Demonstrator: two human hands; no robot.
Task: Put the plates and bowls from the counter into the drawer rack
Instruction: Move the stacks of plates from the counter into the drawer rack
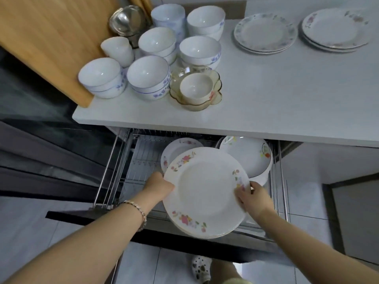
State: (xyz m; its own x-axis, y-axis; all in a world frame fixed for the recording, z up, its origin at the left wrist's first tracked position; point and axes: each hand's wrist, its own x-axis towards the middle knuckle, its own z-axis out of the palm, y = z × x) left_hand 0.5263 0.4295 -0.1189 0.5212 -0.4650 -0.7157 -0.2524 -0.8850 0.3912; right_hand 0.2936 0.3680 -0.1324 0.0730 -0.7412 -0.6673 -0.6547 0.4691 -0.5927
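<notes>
White kitchen counter [266, 95] carries many white bowls [151, 72], an amber glass dish [216, 77] with a cup [195, 88] inside it, and two piles of flowered plates [264, 32] at the back right. Under the counter the drawer rack [141, 152] is pulled out, and two plates [246, 154] already lean inside it. Above the rack a stack of floral plates [205, 191] is held between both hands. The left hand [159, 186], with a bracelet [139, 210] on the wrist, grips the left rim, but its fingers are hidden under the stack. The right hand [254, 198] holds the right rim, with the fingers curled over the edge.
</notes>
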